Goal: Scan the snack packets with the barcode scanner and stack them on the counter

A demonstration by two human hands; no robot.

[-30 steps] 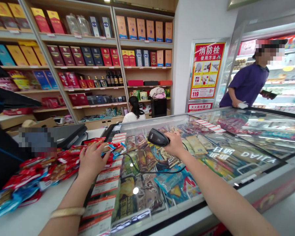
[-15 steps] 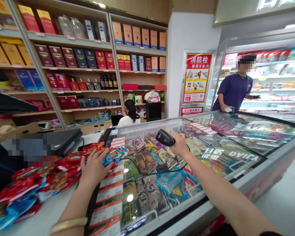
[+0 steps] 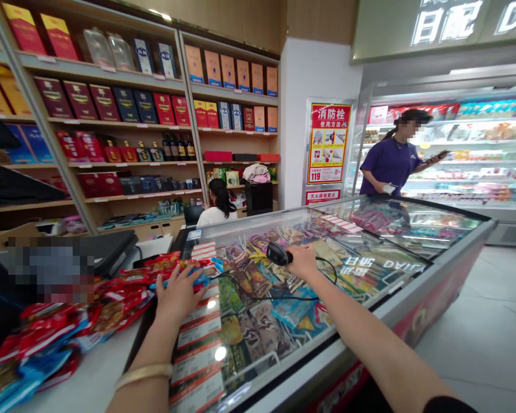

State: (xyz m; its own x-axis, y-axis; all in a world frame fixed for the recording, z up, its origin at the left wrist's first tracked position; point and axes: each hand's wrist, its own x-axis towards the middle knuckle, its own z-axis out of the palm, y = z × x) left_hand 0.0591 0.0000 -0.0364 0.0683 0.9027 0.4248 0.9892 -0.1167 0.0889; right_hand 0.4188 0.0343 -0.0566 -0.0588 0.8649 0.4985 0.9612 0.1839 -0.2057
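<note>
My right hand [image 3: 303, 261] is wrapped round the handle of a black barcode scanner [image 3: 277, 254], held above the glass top of a chest freezer [image 3: 284, 338]. A black cable [image 3: 258, 297] runs from the scanner across the glass. My left hand [image 3: 178, 292], fingers spread, lies on small snack packets [image 3: 112, 307] in red and blue wrappers. The packets form a long heap over the white counter [image 3: 98, 367] and onto the freezer's near left edge. Under the left palm the packets are hidden.
Price labels [image 3: 200, 358] line the freezer's left side. A black cash drawer [image 3: 118, 249] stands behind the packets. Shelves of boxed bottles [image 3: 133, 103] cover the back wall. One person [image 3: 217, 212] sits behind the freezer; another, in a purple shirt [image 3: 384, 163], stands at its far end.
The view has turned slightly right. My left hand still rests on the packets and my right still holds the scanner. The person in purple has turned and raised a dark object.
</note>
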